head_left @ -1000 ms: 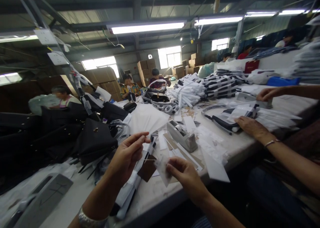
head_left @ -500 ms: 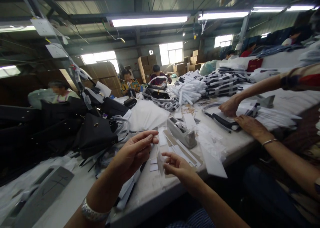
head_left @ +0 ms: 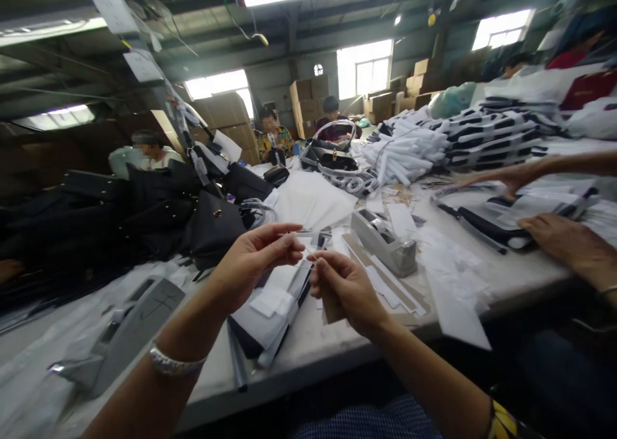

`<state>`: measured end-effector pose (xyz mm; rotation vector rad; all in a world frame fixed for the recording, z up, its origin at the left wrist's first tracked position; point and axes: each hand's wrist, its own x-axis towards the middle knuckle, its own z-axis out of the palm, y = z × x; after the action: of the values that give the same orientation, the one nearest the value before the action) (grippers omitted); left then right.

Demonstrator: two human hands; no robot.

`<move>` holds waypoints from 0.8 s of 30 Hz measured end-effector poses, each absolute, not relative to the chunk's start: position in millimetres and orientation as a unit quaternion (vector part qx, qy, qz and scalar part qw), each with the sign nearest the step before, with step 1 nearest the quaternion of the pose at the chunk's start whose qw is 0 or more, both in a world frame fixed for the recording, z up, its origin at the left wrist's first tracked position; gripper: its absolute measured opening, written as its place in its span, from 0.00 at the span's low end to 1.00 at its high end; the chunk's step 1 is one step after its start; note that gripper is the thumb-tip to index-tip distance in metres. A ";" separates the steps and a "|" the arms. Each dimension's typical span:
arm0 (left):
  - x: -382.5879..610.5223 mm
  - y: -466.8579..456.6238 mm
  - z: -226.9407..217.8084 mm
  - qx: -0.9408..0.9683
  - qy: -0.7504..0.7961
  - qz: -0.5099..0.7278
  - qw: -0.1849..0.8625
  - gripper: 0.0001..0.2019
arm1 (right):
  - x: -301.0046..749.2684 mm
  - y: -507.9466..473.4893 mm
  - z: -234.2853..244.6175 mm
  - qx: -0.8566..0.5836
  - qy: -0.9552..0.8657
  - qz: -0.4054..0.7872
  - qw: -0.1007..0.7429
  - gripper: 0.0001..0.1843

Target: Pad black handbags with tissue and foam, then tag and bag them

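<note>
My left hand and my right hand are raised together over the near edge of the white table. Their fingertips meet in a pinch on a small clear plastic piece, too thin to name. My right hand also has a brown card under its fingers. Below my hands lies a black strap with white wrapping. A grey tape dispenser stands just right of my hands.
Black handbags are piled at the left. A second grey dispenser lies near left. White paper strips litter the right side. A co-worker's hands rest on wrapped straps at the right. Several people sit at the far end.
The camera swung left and down. My hands came closer together and rose, fingertips now meeting on the clear piece. The co-worker's far hand reached across the straps.
</note>
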<state>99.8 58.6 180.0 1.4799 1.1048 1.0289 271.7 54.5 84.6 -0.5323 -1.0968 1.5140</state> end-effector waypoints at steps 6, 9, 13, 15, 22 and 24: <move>-17.0 97.3 124.4 0.552 0.700 0.404 0.205 0.15 | 237.9 100.7 72.2 -0.283 -0.506 0.638 0.506 0.20; -63.0 101.4 87.5 0.482 0.777 0.364 0.178 0.10 | 215.2 120.6 55.6 -0.290 -0.561 0.613 0.475 0.20; -87.6 90.5 48.4 0.402 0.818 0.343 0.227 0.11 | 200.7 131.1 20.8 -0.336 -0.601 0.565 0.455 0.17; -89.8 84.2 37.7 0.361 0.818 0.358 0.270 0.13 | 202.0 130.4 7.9 -0.356 -0.604 0.544 0.461 0.16; -71.9 73.9 34.9 0.220 0.677 0.523 0.469 0.12 | 212.4 127.7 0.7 -0.356 -0.610 0.546 0.451 0.16; -62.4 71.6 42.7 0.179 0.628 0.577 0.491 0.10 | 215.7 128.1 0.3 -0.349 -0.594 0.563 0.456 0.17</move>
<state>-62.4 71.6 42.7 0.4354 1.5239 1.4014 215.7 128.1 0.3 -0.8611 -1.4651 1.3875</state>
